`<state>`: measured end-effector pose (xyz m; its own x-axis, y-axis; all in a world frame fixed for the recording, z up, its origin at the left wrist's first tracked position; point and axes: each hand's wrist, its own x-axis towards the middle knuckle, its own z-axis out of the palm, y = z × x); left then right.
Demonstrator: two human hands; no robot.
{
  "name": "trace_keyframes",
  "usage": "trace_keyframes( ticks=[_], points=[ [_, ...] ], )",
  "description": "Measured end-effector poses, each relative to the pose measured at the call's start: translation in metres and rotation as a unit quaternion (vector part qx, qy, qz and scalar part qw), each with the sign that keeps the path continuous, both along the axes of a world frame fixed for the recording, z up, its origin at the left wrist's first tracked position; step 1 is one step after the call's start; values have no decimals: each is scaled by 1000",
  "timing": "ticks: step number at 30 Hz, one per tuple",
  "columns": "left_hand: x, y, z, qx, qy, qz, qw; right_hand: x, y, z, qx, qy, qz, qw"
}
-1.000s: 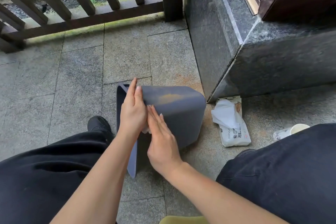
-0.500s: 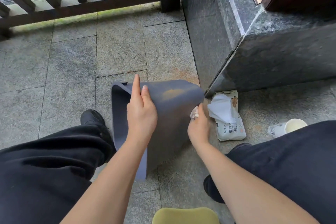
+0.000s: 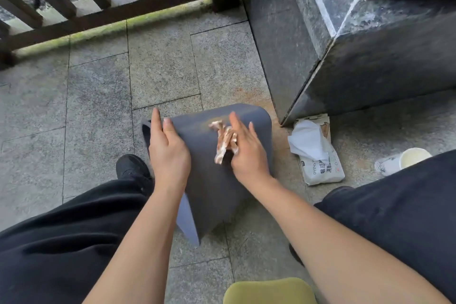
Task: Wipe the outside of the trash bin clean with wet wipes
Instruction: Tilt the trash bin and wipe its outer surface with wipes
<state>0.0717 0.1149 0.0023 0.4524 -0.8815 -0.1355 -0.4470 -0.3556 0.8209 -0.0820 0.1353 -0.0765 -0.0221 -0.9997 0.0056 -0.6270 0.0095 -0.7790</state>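
The trash bin [image 3: 209, 168] lies tipped on the stone floor [image 3: 98, 106], just beside the corner of the dark stone plinth [image 3: 345, 57]. Its long axis runs roughly left to right, with the open mouth pointing left, away from the plinth, and the closed base toward it; the side turned up still carries an orange smear.

The left hand [image 3: 169, 153] grips the bin at its rim, fingers hooked over the edge. The right hand [image 3: 246, 153] presses a crumpled wet wipe [image 3: 224, 142] flat against the upper wall, fingers mostly straight.

Lying on a curved side, the bin could roll or skid toward the plinth if the left hand's hold slackens under a hard stroke. The wipe looks soiled already (brownish in its folds), so further passes may spread grime; the wipes pack [image 3: 318, 155] lies just beside the plinth's corner.
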Motion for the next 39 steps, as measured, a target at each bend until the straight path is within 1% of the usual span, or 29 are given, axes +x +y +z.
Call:
trace_keyframes(
  ticks=[1,2,5,7,9,12,14,17,18,19,22,24,26,28,30,34,37,39],
  points=[
    [-3,1,0,-3,-6,-6,1000,-12,-9,-9,50,6,-48,998],
    [-5,1,0,-6,-8,-8,1000,-21,-14,-15,71,15,-81,994],
    [-9,-3,0,-2,-8,-11,1000,-35,-19,-26,79,39,-147,985],
    [-9,-6,0,1,-10,-22,1000,-45,-15,-31,119,15,-215,969],
    [-7,-7,1,3,-4,-33,999,-54,-12,-33,154,-12,-260,953],
    [-1,-10,0,2,4,-47,999,-56,-10,-31,155,-39,-265,951],
    [5,-14,0,5,12,-46,999,-51,-9,-26,125,-40,-235,963],
    [15,-18,-3,5,31,-31,999,-45,-6,-20,70,-14,-165,984],
    [17,-18,-4,3,33,-25,999,-47,-7,-19,60,-15,-169,984],
    [19,-18,-5,1,36,-19,999,-49,-9,-17,56,-29,-196,979],
    [26,-18,-9,-1,45,2,999,-64,-9,-15,74,-81,-311,944],
    [31,-18,-10,-1,51,19,999,-74,-4,-17,90,-76,-346,931],
    [34,-19,-12,-1,56,32,998,-77,1,-17,93,-69,-358,926],
    [34,-19,-13,-2,54,40,998,-74,3,-19,80,-70,-343,933],
    [32,-18,-12,-6,48,39,998,-67,1,-21,67,-60,-300,950],
    [28,-14,-9,-2,38,24,999,-51,-6,-23,77,-22,-224,971],
    [21,-15,-7,0,32,0,999,-34,-3,-22,80,-35,-160,983],
    [18,-17,-7,3,30,-12,999,-21,1,-18,90,-40,-141,985]
  ],
)
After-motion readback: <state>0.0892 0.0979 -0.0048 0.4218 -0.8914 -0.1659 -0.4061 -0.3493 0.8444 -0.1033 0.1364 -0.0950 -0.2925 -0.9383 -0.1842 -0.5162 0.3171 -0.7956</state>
